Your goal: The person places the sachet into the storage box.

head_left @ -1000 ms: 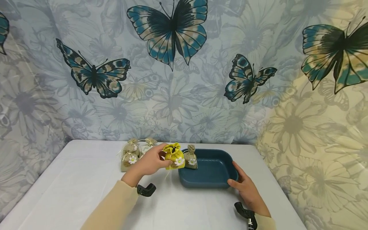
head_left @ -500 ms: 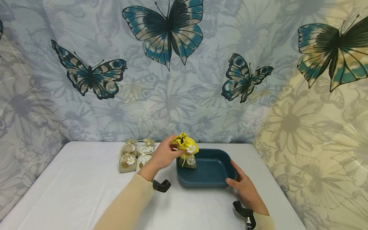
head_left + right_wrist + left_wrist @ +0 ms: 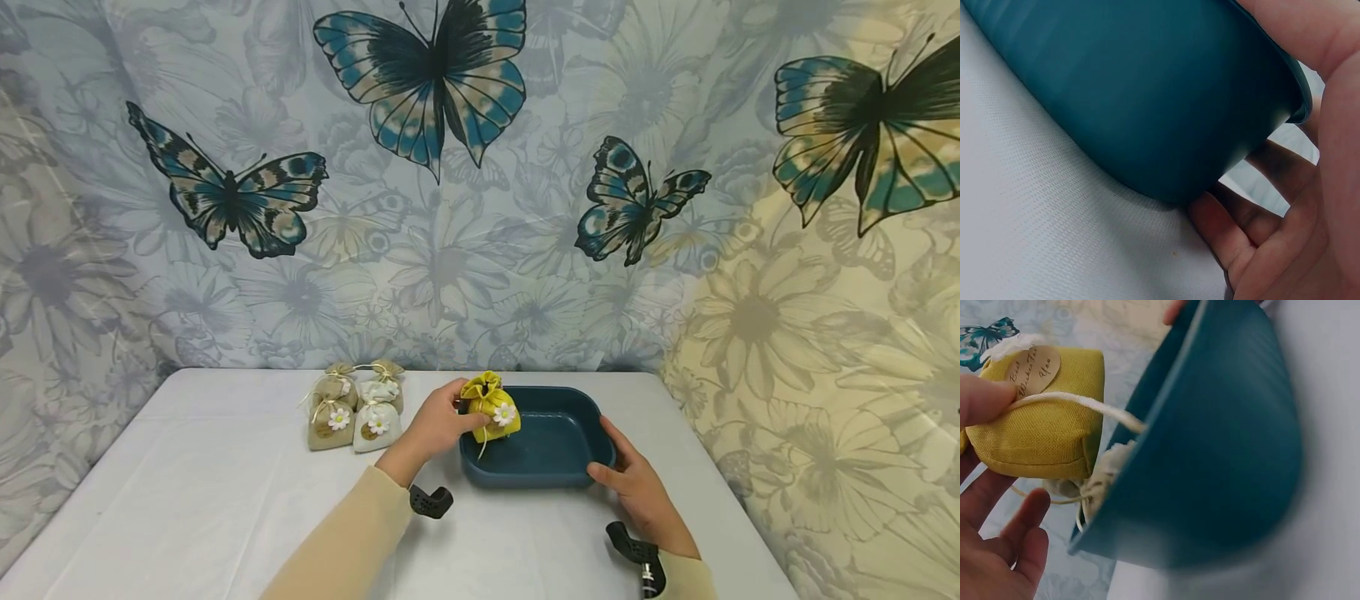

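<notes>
My left hand (image 3: 437, 427) pinches a yellow drawstring pouch (image 3: 492, 407) with a white daisy on it, held over the left end of a dark teal basin (image 3: 562, 442). In the left wrist view the pouch's round "Best Wishes For You" label (image 3: 1038, 370) shows near the thumb, and its pale cord trails across the basin's rim. Behind that rim a beige pouch (image 3: 1109, 470) sits inside the basin; the yellow pouch covers it in the head view. My right hand (image 3: 643, 490) grips the basin's right end, thumb at the rim and fingers (image 3: 1216, 225) along the end wall.
Left of the basin, several more pouches stand grouped on the white-covered table (image 3: 187, 483), including a beige one (image 3: 328, 429) and a white one (image 3: 375, 433) in front. A butterfly-printed cloth (image 3: 450, 275) hangs right behind the table's back edge.
My left hand has carried the yellow pouch rightward from beside the basin, lifted it above the beige pouch, then lowered it over the basin's left end. The right hand keeps its grip.
</notes>
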{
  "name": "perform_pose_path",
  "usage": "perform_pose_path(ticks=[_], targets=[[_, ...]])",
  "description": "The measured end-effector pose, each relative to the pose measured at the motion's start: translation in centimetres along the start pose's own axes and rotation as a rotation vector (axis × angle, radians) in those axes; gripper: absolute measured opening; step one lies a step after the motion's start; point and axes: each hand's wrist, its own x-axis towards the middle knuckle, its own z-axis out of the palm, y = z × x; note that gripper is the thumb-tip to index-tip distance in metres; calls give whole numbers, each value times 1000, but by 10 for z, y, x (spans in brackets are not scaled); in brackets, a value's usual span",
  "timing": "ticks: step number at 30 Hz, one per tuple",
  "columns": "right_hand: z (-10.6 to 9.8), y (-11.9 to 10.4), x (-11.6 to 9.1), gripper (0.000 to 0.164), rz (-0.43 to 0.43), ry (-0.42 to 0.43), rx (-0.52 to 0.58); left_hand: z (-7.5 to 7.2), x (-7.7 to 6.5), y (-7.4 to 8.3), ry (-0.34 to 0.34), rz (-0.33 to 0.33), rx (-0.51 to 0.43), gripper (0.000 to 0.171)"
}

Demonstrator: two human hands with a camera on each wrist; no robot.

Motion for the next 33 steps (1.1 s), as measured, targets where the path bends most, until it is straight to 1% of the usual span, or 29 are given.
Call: perform_pose_path(ticks=[4,9,10,14,16,18,21,25,27,29,33], targets=[[0,-1,0,82,-2,-2,9,1,-1,-6,-10,-22,23,32],[0,-1,-1,81,-10,-10,31,2,-1,-14,-29,-33,34,40],[0,-1,-1,81,-11,-12,33,2,-1,-15,-35,-37,44,41],[1,-1,-1,81,-18,-16,36,2,-2,-19,-75,-50,93,38],[0,-1,-1,80,-21,-20,38,3,-3,-20,-83,-47,114,38],[0,-1,-1,80,-27,-23,42,3,-4,-22,-79,-39,127,38],[0,1,0,81,-35,-27,48,5,-3,-25,-55,-47,123,41],[-1,2,0,81,-37,-24,45,8,-2,-30,-44,-70,117,37],[-1,2,0,81,-36,-17,38,9,-2,-33,-56,-80,119,34],[-1,1,0,81,-35,-14,34,10,-1,-35,-79,-94,127,36],[-1,0,0,81,-32,-14,22,11,-1,-38,-125,-128,122,49]])
